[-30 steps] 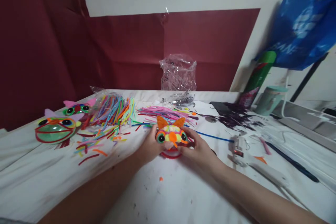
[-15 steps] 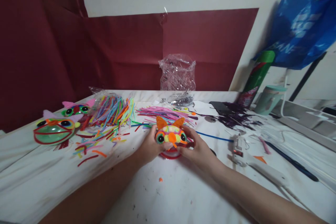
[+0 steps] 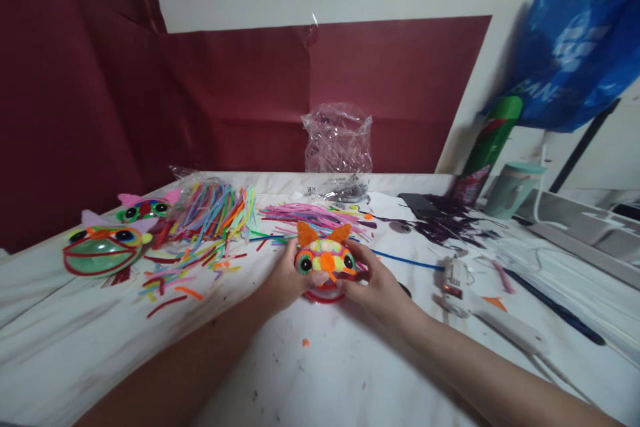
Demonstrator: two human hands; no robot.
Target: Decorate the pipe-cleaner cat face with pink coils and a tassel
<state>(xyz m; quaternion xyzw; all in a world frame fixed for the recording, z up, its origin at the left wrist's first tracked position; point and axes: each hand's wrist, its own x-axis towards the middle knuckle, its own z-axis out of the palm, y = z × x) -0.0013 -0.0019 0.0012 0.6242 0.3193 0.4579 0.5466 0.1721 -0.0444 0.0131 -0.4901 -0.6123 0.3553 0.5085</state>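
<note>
A small animal-head craft (image 3: 327, 261) covered in pipe cleaners sits at the middle of the table, with orange ears, black eyes and an orange nose. A red rim shows along its lower edge. My left hand (image 3: 295, 273) grips its left side, thumb near the nose. On the other side my right hand (image 3: 370, 277) closes round it, its fingertips at a dark red pipe cleaner piece (image 3: 356, 275) below the right eye. The fingers behind the craft are hidden. Two similar heads stand at the left: a green one with a red mouth line (image 3: 103, 253) and one behind it (image 3: 147, 209).
Loose pipe cleaners (image 3: 215, 210) lie in a bundle at left, pink ones (image 3: 310, 215) at the back. To the right are a glue gun (image 3: 505, 327), a power strip (image 3: 453, 280), dark purple strips (image 3: 450, 220), a mug (image 3: 515, 190) and a green can (image 3: 493, 147).
</note>
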